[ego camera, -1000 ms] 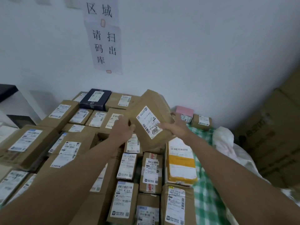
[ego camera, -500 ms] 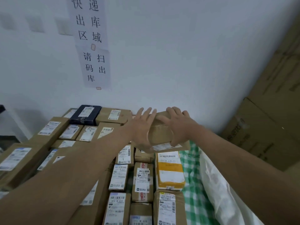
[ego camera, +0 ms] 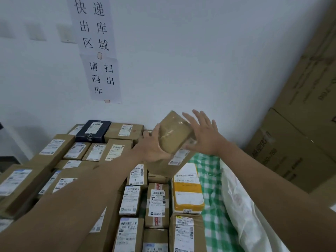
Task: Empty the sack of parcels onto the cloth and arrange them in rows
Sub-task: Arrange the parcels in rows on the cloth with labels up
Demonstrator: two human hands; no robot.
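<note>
Left hand (ego camera: 152,149) cupped under a small brown taped parcel (ego camera: 173,132), fingers curled round its lower left edge and gripping it, parcel tilted and raised above the rows near the far wall. Right hand (ego camera: 204,137) spread wide at 3 o'clock of that parcel, fingers straight and splayed, palm against the parcel's right side; whether touching or just off it cannot be told. Directly below, at 6 o'clock of the hands, rows of labelled brown parcels (ego camera: 157,202) lying flat, edges touching, labels up. Among them a yellow-banded parcel (ego camera: 188,192) at 5 o'clock, just beside the bare strip of green-and-white checked cloth (ego camera: 211,193). At 9 o'clock larger brown boxes (ego camera: 54,148) packed side by side, and at 10 o'clock a dark blue box (ego camera: 93,130) at the back of the rows against the wall. At 4 o'clock, lying along the cloth's right edge, a white sack (ego camera: 241,206), crumpled. Beyond it at 3 o'clock, stacked large cardboard cartons (ego camera: 300,142). At 11 o'clock on the white wall, two paper signs (ego camera: 98,50) with printed Chinese characters, one taped below the other.
</note>
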